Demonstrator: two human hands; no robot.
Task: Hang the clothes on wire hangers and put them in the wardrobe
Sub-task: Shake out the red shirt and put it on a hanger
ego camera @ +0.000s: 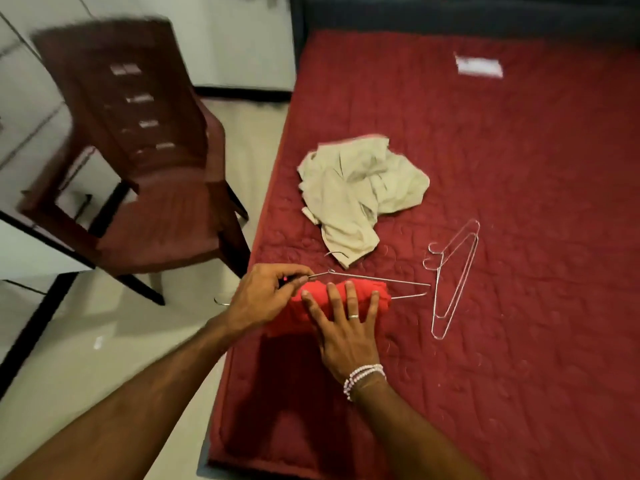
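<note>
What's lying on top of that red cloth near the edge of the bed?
The right hand lies flat on the red cloth. A wire hanger, pinched by the left hand, runs along its far edge; one wire vanishes into the folds, covered.

1 head view — looking steeply down, close over the bed (519,209).

Maroon chair (138,161) beside red bed (519,202)

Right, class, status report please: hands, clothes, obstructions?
Left hand pinches wire hanger; right hand flat on red garment. Garment covers hanger's lower wire. Beige garment beyond, unhung. Nothing blocking.
</note>
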